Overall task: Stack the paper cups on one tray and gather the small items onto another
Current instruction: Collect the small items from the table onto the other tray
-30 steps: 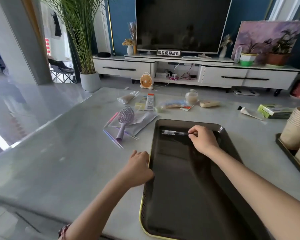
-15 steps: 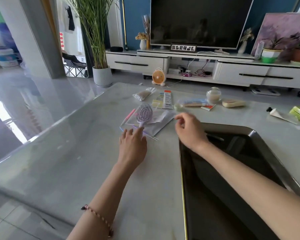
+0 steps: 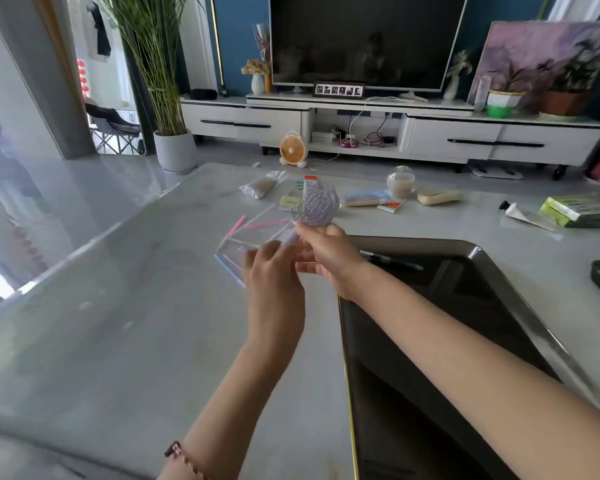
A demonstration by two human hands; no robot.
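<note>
Head view: hairbrush (image 3: 314, 209) is held aloft, left hand (image 3: 274, 271) fingers curled on handle, right hand (image 3: 329, 261) pinching neck; to be laid flat in tray (image 3: 430, 341), clear of pen (image 3: 392, 260).

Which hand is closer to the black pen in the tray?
Right. The right hand is just beside the pen, at the tray's far edge. The left hand is farther off, on the other side of the right hand. Both hold the brush.

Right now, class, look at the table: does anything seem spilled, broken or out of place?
Nothing looks spilled or broken. Only a pen lies in the dark tray; the left hand and right hand hold the hairbrush off the table.
</note>
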